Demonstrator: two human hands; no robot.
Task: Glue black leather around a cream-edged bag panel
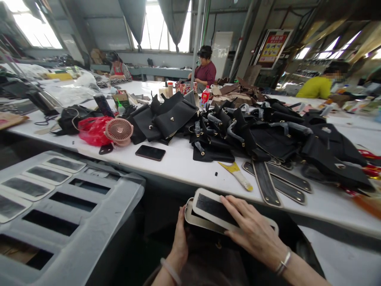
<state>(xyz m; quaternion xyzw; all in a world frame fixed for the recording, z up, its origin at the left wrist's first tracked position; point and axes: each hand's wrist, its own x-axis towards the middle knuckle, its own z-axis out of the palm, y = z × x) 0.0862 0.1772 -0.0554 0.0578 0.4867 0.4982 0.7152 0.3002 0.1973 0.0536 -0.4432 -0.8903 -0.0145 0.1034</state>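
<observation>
Panels (212, 208), two flat pale-edged pieces stacked in the lap below the desk (178, 163) edge, look light, stiff and thin. Right hand (253, 230) lies flat on top; left hand (180, 238) grips the near edge, the best hold.

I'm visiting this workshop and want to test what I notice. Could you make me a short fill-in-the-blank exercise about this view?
1. The right hand lies flat on top of a white-rimmed panel with a ____ centre.
2. The left hand holds the stack of panels at its ____ end.
3. The small pink fan sits beside a ____ plastic bag.
4. A dark phone lies flat on the ____ table.

Missing words: black; left; red; white
</observation>
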